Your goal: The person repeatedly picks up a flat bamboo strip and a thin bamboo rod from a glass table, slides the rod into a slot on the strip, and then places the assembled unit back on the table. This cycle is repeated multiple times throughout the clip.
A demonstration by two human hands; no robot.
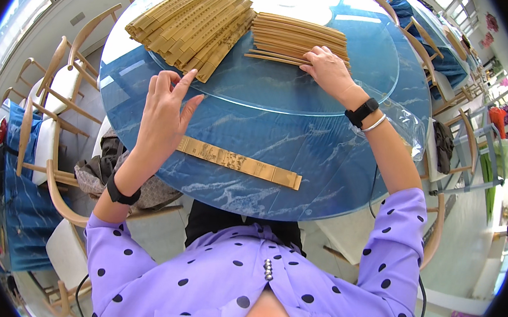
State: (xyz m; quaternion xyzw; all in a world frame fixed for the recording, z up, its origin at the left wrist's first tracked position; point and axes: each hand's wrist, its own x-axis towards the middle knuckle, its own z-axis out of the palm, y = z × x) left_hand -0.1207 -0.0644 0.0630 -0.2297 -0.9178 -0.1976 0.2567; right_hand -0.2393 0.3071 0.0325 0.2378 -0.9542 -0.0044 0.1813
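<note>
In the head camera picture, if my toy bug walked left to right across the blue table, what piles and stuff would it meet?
Fanned gold paper sleeves → stack of thin brown sticks → crumpled clear plastic bag

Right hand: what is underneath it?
Thin brown sticks run under the right hand. Parts of the nearest ones are covered by it, so whether its grip is closed on any cannot be told.

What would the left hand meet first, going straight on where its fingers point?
The left hand would probably meet the near end of the fanned gold strips, though depth is hard to judge.
</note>
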